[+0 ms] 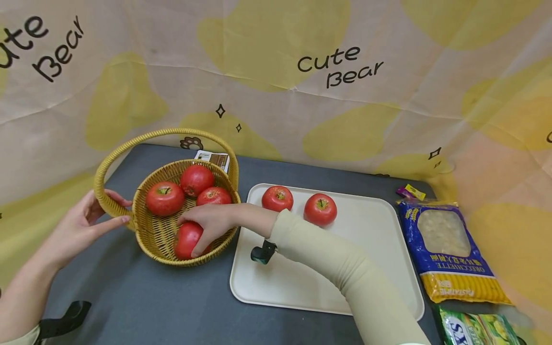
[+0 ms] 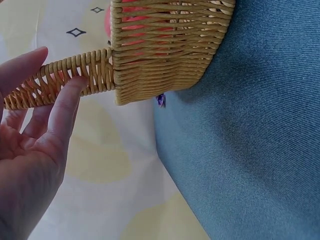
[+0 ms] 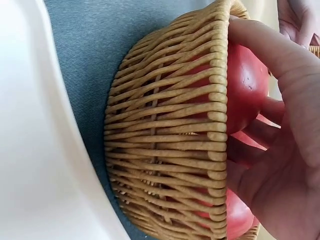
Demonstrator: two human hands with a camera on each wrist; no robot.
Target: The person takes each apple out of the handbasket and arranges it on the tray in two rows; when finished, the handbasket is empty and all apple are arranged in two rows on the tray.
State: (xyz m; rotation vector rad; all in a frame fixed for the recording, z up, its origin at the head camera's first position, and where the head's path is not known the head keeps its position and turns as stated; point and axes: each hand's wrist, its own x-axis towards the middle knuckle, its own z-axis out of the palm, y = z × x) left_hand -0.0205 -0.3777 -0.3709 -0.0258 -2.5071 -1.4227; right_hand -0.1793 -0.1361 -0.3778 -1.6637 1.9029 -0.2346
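A yellow wicker basket (image 1: 151, 235) with a tall arched handle stands on the left of the table. My left hand (image 1: 82, 230) holds the base of that handle (image 2: 65, 75) between thumb and fingers, outside the rim. Inside the basket, my right hand (image 1: 213, 221) grips a red apple (image 1: 187, 240) near the front wall. In the right wrist view this apple (image 3: 247, 85) shows just inside the woven rim, fingers around its far side. Three other apples, such as one with its stem up (image 1: 165, 198), lie farther back in the basket.
Right of the basket lies a white tray (image 1: 366, 268) bearing two apples (image 1: 320, 210), my right forearm crossing over it. A blue pasta bag (image 1: 448, 244), a green packet (image 1: 478, 328) and small wrapped sweets (image 1: 411, 191) line the right side. Behind the basket is a printed box (image 1: 220, 159).
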